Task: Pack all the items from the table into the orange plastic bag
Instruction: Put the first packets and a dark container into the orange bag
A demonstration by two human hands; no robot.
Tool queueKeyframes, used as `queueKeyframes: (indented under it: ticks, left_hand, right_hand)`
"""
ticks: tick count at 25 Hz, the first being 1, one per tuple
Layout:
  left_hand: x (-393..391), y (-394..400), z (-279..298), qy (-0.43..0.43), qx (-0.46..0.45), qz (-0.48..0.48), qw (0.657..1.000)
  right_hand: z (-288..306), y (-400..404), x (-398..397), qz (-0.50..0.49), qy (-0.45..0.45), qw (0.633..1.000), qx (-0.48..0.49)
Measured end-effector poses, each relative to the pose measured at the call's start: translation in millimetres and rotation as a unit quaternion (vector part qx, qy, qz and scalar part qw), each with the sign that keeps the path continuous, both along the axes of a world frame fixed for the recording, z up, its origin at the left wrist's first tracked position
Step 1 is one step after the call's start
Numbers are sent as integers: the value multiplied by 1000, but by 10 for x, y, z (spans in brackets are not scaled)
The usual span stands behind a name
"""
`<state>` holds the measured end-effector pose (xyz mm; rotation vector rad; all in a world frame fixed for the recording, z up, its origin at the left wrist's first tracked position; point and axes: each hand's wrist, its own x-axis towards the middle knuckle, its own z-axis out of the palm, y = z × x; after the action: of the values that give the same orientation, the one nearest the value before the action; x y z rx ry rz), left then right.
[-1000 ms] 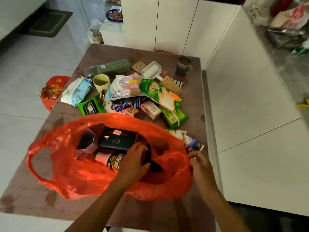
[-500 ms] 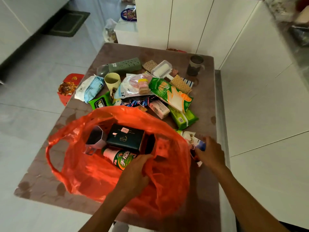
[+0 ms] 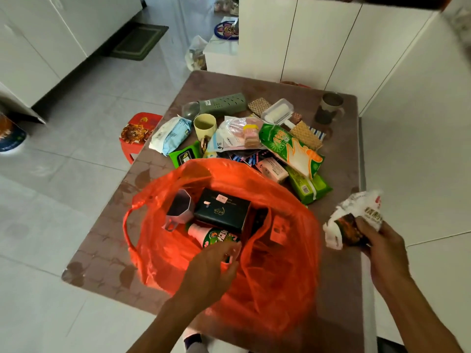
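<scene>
The orange plastic bag (image 3: 277,273) lies open on the brown table (image 3: 102,253). Inside it I see a grey mug (image 3: 179,208), a dark box (image 3: 221,210) and a green-labelled bottle (image 3: 212,236). My left hand (image 3: 211,268) holds the bag's near rim, fingers curled over the plastic. My right hand (image 3: 382,250) grips a crumpled white snack packet (image 3: 353,217), lifted just right of the bag. Beyond the bag lie several items, among them a green glove packet (image 3: 290,149), a yellow cup (image 3: 205,124) and a green case (image 3: 221,104).
A dark mug (image 3: 328,108) stands at the table's far right corner. White cabinets (image 3: 331,42) rise behind and to the right of the table. A red stool (image 3: 139,131) stands on the tiled floor by the table's left edge.
My right hand took the white packet from the table beside the bag and lifted it. My left hand stayed at the bag's near rim.
</scene>
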<state>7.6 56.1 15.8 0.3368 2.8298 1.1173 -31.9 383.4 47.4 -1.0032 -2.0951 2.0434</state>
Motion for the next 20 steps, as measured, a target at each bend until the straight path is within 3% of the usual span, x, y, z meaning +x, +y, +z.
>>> queueKeyframes:
  ticks: [2,4,6,8,10,13,16,18,20]
  left_hand:
    - [-47,46,-115,-21,-35,-70,997]
    - [-128,2,-305,-5,-134,-130,982]
    - [-199,-150,-417,-6,-219,-175,960]
    - [-228,-308,-506,20,-298,-213,930]
    - [-208,-401,-590,52,-338,-215,915]
    - [-224,-485,-669,68,-314,-165,933]
    - [-296,-581,-718,64,-305,-156,937]
    - [-333,-601,-697,45,-283,-155,945]
    - [-324,-579,-690,37,-253,-154,954]
  right_hand:
    - [371,-400,72,17,81,981,-175]
    - [491,-1025,112,66,66,938,-333]
    - [285,-1656,155,95,-8,922,-374]
    - [-70,-2017,168,93,-54,933,-343]
    - [-347,-2088,151,50,-57,952,-296]
    - [-501,-1724,152,16,-68,986,-151]
    - [-557,-1323,226,153,-64,981,96]
    - [-648,-1207,270,306,-66,905,287]
    - [-693,-1254,308,422,-69,776,465]
